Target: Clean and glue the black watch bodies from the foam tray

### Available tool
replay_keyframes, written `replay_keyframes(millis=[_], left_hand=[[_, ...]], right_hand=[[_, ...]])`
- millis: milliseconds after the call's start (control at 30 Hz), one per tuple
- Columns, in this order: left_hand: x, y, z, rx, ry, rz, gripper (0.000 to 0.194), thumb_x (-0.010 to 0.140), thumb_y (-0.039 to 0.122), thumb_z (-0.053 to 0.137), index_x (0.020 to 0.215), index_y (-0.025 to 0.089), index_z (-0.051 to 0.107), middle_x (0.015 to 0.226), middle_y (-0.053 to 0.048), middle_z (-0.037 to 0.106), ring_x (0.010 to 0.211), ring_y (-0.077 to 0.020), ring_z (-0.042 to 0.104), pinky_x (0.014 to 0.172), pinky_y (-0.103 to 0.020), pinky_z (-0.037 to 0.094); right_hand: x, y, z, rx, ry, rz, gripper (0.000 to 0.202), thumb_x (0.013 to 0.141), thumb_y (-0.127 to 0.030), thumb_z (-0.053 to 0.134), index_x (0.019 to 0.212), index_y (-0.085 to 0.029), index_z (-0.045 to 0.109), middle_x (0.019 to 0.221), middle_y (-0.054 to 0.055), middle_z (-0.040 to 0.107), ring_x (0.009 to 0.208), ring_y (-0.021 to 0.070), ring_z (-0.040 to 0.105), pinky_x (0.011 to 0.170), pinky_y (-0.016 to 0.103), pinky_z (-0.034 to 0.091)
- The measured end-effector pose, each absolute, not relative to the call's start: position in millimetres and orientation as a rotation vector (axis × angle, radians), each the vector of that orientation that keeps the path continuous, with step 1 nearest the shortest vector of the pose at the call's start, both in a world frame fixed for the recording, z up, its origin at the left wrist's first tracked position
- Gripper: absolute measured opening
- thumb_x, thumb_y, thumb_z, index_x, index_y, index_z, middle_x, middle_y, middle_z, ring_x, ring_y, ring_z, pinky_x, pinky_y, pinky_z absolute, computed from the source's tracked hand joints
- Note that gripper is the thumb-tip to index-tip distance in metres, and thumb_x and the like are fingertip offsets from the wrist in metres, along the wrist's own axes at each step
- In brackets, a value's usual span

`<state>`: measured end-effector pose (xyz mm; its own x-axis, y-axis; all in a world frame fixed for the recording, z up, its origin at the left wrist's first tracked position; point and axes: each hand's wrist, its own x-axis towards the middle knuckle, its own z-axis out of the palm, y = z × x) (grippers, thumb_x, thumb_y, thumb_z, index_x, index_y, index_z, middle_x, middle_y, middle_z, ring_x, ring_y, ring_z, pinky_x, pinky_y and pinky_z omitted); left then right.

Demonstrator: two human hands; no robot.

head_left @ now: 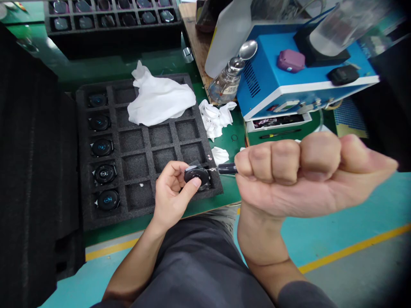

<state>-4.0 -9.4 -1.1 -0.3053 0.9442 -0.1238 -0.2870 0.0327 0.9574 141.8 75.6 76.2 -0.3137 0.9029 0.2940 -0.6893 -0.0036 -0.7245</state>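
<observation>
My left hand (173,192) is closed on a round black watch body (193,173), thumb across its face and fingers behind. It is held over the near right corner of the black foam tray (135,145). My right hand (289,175) makes a fist around a dark syringe-like tool (226,168), most of it hidden in the palm. The tool's thin metal tip points left and meets the right edge of the watch body, or nearly so; contact cannot be made out. More round watches (102,147) sit in the tray's left column.
A white cloth (162,98) covers the tray's far cells. Crumpled tissues (215,117) lie beside it. Behind stand a glass bottle (224,81), a white plastic bottle (229,36) and a blue machine (266,68) carrying a purple case (290,60). Another foam tray (112,30) is at the back.
</observation>
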Motion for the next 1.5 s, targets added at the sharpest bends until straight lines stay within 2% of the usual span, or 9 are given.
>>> replay_keyframes(millis=[133,333,500,600,733,833,1133,1233,1500], left_hand=[[-4.3,-9.3,-1.9,0.747,1.231,1.517,0.027,0.080,0.030,0.082,0.092,0.019,0.061,0.082,0.000,0.062,0.073,-0.0113,0.060,0.068,-0.020,0.051],[-4.4,-9.9,-2.3,0.733,1.204,1.522,0.025,0.080,0.028,0.083,0.092,0.018,0.063,0.083,0.000,0.063,0.075,-0.0106,0.061,0.071,-0.019,0.052],[-3.7,-9.7,-0.2,0.724,1.224,1.491,0.026,0.078,0.028,0.083,0.092,0.018,0.063,0.082,0.000,0.064,0.073,-0.0109,0.062,0.070,-0.020,0.053],[-3.5,-9.4,2.1,0.724,1.256,1.465,0.027,0.077,0.029,0.083,0.092,0.018,0.064,0.083,-0.001,0.066,0.073,-0.0120,0.062,0.069,-0.021,0.053],[-3.3,-9.4,4.6,0.705,1.272,1.457,0.028,0.074,0.028,0.084,0.090,0.017,0.064,0.081,-0.001,0.066,0.072,-0.0121,0.062,0.067,-0.021,0.052],[-3.3,-10.0,5.0,0.705,1.262,1.451,0.026,0.075,0.027,0.084,0.090,0.017,0.064,0.080,-0.001,0.065,0.072,-0.0121,0.061,0.068,-0.021,0.051],[-3.8,-9.8,4.1,0.722,1.245,1.447,0.022,0.079,0.025,0.081,0.092,0.017,0.064,0.081,-0.001,0.064,0.072,-0.0108,0.060,0.068,-0.019,0.050],[-3.9,-10.1,3.9,0.721,1.235,1.452,0.022,0.079,0.023,0.081,0.092,0.017,0.064,0.081,0.000,0.064,0.072,-0.0103,0.060,0.068,-0.019,0.050],[-2.9,-10.0,3.3,0.727,1.228,1.457,0.021,0.080,0.022,0.081,0.092,0.017,0.065,0.082,0.000,0.065,0.073,-0.0093,0.061,0.069,-0.017,0.050]], right_hand=[[143.8,72.9,80.4,-0.398,-0.946,1.640,0.066,0.097,-0.039,0.058,0.058,-0.021,0.009,0.045,-0.007,0.009,0.041,0.0098,0.011,0.045,0.031,0.023],[144.8,76.2,78.1,-0.368,-0.984,1.626,0.061,0.098,-0.042,0.057,0.057,-0.021,0.018,0.043,-0.008,0.012,0.041,0.0097,0.009,0.046,0.030,0.025],[136.6,78.2,72.4,-0.267,-0.963,1.622,0.059,0.100,-0.041,0.052,0.057,-0.022,0.017,0.042,-0.008,0.012,0.038,0.0094,0.010,0.043,0.029,0.024],[134.3,78.6,70.4,-0.300,-0.961,1.639,0.057,0.099,-0.038,0.052,0.057,-0.022,0.016,0.041,-0.008,0.013,0.037,0.0095,0.011,0.043,0.029,0.024],[135.0,79.4,67.4,-0.247,-0.961,1.647,0.054,0.097,-0.042,0.053,0.057,-0.022,0.022,0.041,-0.007,0.019,0.037,0.0091,0.014,0.042,0.028,0.026],[134.7,81.0,65.1,-0.255,-0.990,1.672,0.054,0.096,-0.042,0.055,0.057,-0.022,0.023,0.041,-0.007,0.018,0.037,0.0089,0.013,0.042,0.028,0.027],[130.8,81.0,65.0,-0.221,-0.996,1.657,0.057,0.100,-0.042,0.046,0.056,-0.023,0.016,0.040,-0.007,0.015,0.036,0.0084,0.012,0.039,0.028,0.026],[132.7,78.0,69.3,-0.297,-0.970,1.687,0.057,0.099,-0.036,0.049,0.058,-0.022,0.013,0.042,-0.007,0.016,0.037,0.0088,0.014,0.041,0.028,0.027],[132.7,79.6,70.7,-0.286,-0.978,1.677,0.061,0.094,-0.040,0.057,0.058,-0.022,0.012,0.042,-0.008,0.013,0.037,0.0087,0.013,0.041,0.028,0.026]])
